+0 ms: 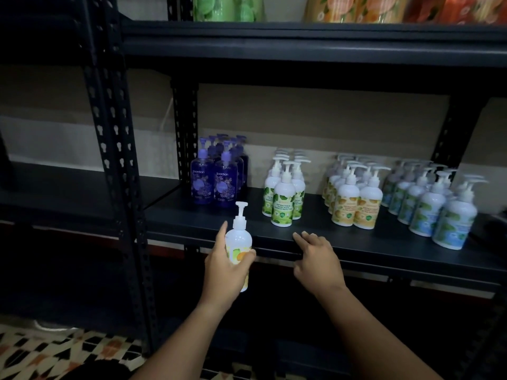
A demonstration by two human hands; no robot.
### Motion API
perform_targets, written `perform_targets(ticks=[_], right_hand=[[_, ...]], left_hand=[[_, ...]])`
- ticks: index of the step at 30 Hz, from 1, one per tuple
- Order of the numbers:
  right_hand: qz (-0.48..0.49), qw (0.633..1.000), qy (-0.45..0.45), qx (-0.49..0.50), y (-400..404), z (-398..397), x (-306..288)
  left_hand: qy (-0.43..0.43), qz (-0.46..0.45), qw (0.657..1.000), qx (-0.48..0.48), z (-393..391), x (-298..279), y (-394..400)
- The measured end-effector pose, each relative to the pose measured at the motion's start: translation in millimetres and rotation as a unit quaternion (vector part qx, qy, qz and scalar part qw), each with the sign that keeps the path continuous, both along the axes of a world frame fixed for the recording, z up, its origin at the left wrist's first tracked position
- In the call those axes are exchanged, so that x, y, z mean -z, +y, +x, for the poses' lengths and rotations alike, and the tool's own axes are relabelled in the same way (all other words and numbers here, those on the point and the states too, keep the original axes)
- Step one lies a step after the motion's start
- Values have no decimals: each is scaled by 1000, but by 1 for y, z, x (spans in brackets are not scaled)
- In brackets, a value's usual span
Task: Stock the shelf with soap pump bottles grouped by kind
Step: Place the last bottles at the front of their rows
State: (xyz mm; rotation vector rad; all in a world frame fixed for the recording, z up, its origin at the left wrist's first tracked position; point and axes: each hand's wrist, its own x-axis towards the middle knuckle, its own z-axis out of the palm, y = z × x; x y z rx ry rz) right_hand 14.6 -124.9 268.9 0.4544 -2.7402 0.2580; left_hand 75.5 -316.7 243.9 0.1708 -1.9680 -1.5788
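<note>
My left hand (222, 267) grips a white pump bottle (239, 237) with a yellow-orange label, upright, just in front of the dark shelf (356, 242). My right hand (315, 261) holds nothing, and its fingertips rest on the shelf's front edge. On the shelf stand four groups: purple bottles (216, 176) at the left, green-label bottles (284, 196), orange-label bottles (354, 198), and blue-green-label bottles (433, 207) at the right.
A black perforated upright post (118, 165) stands to the left of the shelf bay. The shelf above (301, 42) carries green and orange packs. A patterned tile floor (55, 352) shows at the bottom left. Bare shelf surface lies between the purple and green groups.
</note>
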Motion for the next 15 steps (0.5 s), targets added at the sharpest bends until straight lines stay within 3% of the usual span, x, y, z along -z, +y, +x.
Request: perform_targets(ticks=[7, 15], right_hand=[[2, 1000, 1, 2, 0, -1, 1], [9, 1000, -2, 2, 1, -3, 2]], left_hand=[[16, -3, 999, -29, 6, -7, 0], [29, 94, 994, 47, 4, -8, -6]])
